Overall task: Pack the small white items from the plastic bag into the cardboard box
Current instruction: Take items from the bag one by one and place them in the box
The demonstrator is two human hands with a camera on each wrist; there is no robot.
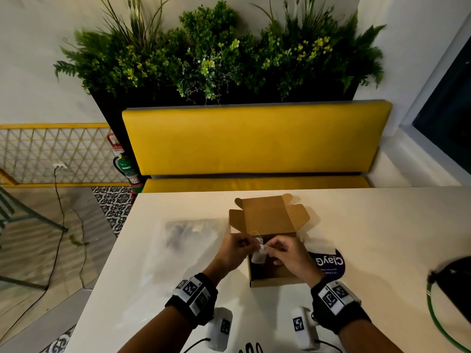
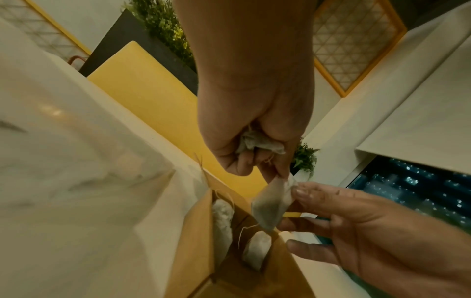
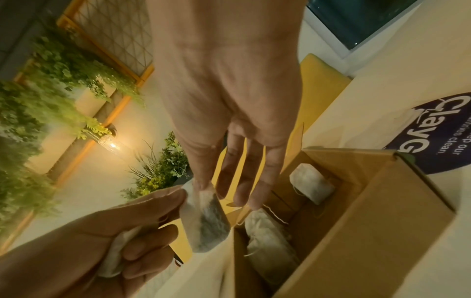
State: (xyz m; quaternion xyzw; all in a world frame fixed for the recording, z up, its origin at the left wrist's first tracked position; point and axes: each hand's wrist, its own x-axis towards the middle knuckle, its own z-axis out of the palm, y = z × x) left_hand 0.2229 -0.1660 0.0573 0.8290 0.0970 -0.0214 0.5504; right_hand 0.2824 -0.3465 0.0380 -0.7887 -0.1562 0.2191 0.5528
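An open cardboard box [image 1: 277,276] stands mid-table with two white tea bags [image 3: 267,238] [image 3: 311,185] lying inside. Both hands meet over its left wall. My left hand [image 1: 248,247] holds a crumpled white tea bag [image 2: 257,143] in its curled fingers and pinches the top of another tea bag [image 2: 274,203]. My right hand [image 1: 271,250] pinches that same hanging tea bag [image 3: 209,217] at its upper corner, its other fingers straight. The clear plastic bag [image 1: 193,235] lies flat on the table left of the box.
A dark round sticker [image 1: 328,263] lies on the white table [image 1: 382,238] right of the box. A black object with a green hoop [image 1: 448,284] sits at the right edge. A yellow bench [image 1: 254,138] runs behind the table.
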